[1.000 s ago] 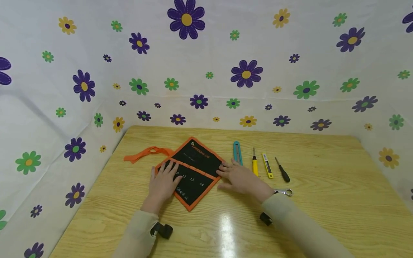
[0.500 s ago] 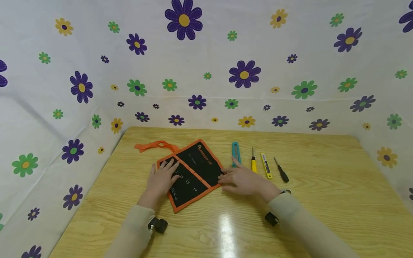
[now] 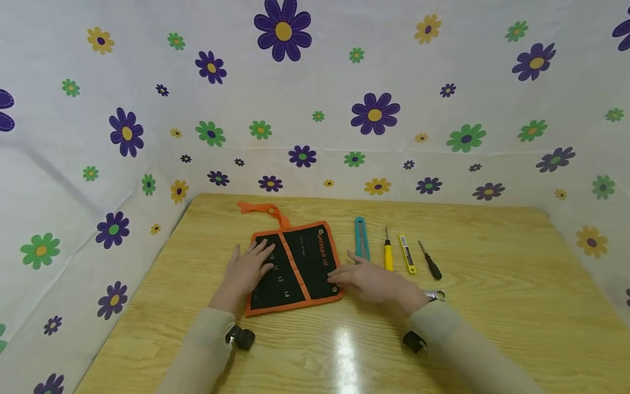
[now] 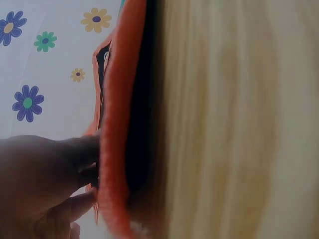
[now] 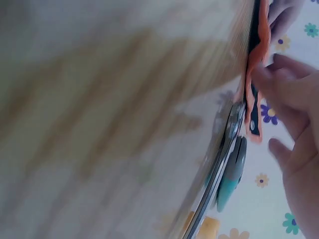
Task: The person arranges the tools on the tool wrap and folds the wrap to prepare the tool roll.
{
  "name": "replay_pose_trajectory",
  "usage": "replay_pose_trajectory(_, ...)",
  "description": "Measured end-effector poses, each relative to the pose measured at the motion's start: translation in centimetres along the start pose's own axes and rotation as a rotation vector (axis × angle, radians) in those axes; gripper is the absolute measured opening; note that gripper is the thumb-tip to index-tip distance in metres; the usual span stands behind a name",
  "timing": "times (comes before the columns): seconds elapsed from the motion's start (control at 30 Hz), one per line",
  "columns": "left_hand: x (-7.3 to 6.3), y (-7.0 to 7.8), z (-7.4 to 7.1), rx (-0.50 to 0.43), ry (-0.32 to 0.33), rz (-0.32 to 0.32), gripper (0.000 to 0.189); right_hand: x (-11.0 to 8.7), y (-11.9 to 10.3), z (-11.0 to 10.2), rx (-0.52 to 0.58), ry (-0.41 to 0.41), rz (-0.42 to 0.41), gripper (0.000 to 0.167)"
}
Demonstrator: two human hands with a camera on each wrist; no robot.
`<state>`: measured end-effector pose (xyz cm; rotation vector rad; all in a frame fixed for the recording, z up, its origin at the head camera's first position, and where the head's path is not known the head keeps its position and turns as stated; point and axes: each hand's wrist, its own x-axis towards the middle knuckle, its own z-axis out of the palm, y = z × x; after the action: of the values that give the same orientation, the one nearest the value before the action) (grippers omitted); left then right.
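A black fabric tool pouch (image 3: 309, 253) with orange trim and printed numbers lies on the table, an orange tie strap (image 3: 263, 208) trailing from its far edge. My left hand (image 3: 243, 273) rests on the pouch's left side, fingers spread over the numbered pocket. On the right, my right hand (image 3: 378, 281) touches the pouch's right edge with its fingertips, thumb side raised. The orange border (image 4: 119, 109) fills much of the left wrist view, with the left fingers against it. Fingers of the right hand (image 5: 294, 99) meet the edge in the right wrist view.
Right of the pouch lie a teal utility knife (image 3: 361, 238), a yellow-handled screwdriver (image 3: 388, 254), a slim yellow tool (image 3: 407, 254) with a label and a black screwdriver (image 3: 431, 264). A wrench (image 3: 437, 295) lies partly under the right forearm. A flowered cloth backs the table.
The pouch has turned clockwise under both hands, so its near edge now runs almost level. Its orange strap has swung to the right and away. Both hands stay in contact with it.
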<state>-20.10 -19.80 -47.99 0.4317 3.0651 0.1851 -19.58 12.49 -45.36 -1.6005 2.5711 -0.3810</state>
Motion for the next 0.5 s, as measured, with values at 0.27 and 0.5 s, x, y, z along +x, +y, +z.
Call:
replay_pose_trajectory(0.27,0.7,-0.5,-0.7,0.005,-0.017,0.078,0.056,-0.3,-0.1,0.4,-0.181,0.048,-0.066,0.029)
replay_pose_trajectory(0.5,1.6,-1.2,-0.8,0.038,-0.067,0.134,0.056,-1.0,-0.2,0.5,-0.125,-0.036,-0.005,0.047)
